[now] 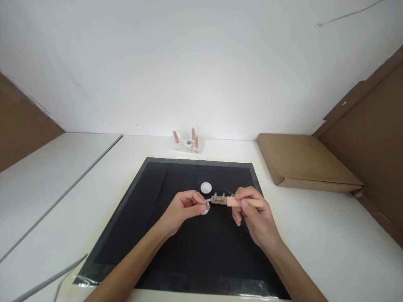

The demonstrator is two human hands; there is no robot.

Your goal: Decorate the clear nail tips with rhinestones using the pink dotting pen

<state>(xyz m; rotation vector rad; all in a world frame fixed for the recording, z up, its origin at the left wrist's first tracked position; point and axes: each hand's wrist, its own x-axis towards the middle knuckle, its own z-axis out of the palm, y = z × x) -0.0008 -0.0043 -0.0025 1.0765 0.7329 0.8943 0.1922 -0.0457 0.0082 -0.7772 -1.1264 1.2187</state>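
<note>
Above the black mat, my right hand grips a peach-coloured tapered stick between thumb and fingers. Joined to or lined up with its left end is a small brown bar with grey upright pegs. A thin grey curved piece runs from the bar to my left hand, whose thumb and forefinger pinch its end. Whether these parts are one object I cannot tell. A round white dish lies just behind the bar. Another small white round thing shows partly behind my left fingertips.
A clear tray with several peach-coloured pegs and white parts stands at the back by the wall. The black mat lies taped on the white table. A flat brown cardboard box lies at the right rear.
</note>
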